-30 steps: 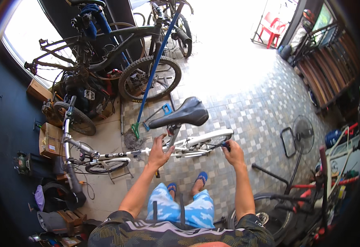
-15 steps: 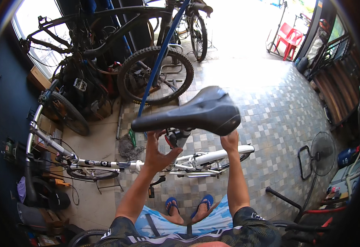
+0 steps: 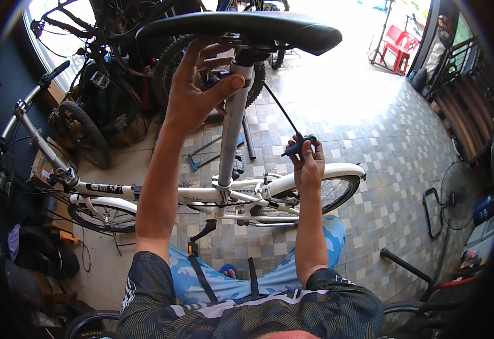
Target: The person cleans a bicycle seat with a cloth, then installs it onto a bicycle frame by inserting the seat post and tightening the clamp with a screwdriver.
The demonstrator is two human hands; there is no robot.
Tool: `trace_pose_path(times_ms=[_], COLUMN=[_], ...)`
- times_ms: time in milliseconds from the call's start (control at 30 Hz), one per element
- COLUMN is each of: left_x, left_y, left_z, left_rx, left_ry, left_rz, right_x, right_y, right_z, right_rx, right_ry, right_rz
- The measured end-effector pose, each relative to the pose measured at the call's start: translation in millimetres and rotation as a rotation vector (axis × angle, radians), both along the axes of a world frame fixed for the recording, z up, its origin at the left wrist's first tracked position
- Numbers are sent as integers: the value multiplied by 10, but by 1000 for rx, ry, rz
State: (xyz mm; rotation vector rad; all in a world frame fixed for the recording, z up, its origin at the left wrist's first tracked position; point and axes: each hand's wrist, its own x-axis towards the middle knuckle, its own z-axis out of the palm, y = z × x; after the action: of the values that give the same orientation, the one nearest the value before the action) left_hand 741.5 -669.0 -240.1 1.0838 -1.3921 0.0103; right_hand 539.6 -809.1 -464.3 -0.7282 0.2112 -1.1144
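Observation:
In front of me a black saddle point(image 3: 241, 27) tops the silver seat post point(image 3: 234, 127) of a white bicycle point(image 3: 196, 195). My left hand point(image 3: 199, 85) is just under the saddle, its fingers curled about a dark fitting point(image 3: 216, 78) beside the post. Its thumb lies against the post, and the fingers partly hide the fitting. Lower and to the right, my right hand point(image 3: 308, 161) grips the dark handle of a T-handle hex key point(image 3: 283, 113). The key's long thin shaft slants up and left toward the post under the saddle; its tip is hard to make out.
A blue-framed tool point(image 3: 216, 151) lies on the tiled floor beyond the white bicycle. Other bicycles crowd the far left, one with a knobby wheel point(image 3: 83, 133). A standing fan point(image 3: 456, 195) is at the right; red chairs point(image 3: 399, 50) stand far right.
My view has dropped, so the saddle appears higher and edge-on. My right hand has moved from the saddle's rear to lower right, with the hex key in it. My left hand stays below the saddle.

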Motion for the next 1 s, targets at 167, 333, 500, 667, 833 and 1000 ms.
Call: trace_pose_path(times_ms=[167,333,500,667,833,1000], left_x=[31,78,101,79,85,35], left_y=[-43,-80,-110,-132,-173,-175], left_z=[88,124,153,190,199,183], left_rx=[140,202,75,87,50,45], left_ry=[-66,48,-49,5,53,93], left_rz=[69,-36,-92,36,94,118], right_x=[121,227,320,426,529,589], right_y=[142,258,395,517,570,579], right_z=[43,1,38,106,152,173], right_rx=[79,118,130,179,176,188], right_ry=[-175,-275,-291,-404,-443,-456], right_rz=[124,150,167,241,283,303])
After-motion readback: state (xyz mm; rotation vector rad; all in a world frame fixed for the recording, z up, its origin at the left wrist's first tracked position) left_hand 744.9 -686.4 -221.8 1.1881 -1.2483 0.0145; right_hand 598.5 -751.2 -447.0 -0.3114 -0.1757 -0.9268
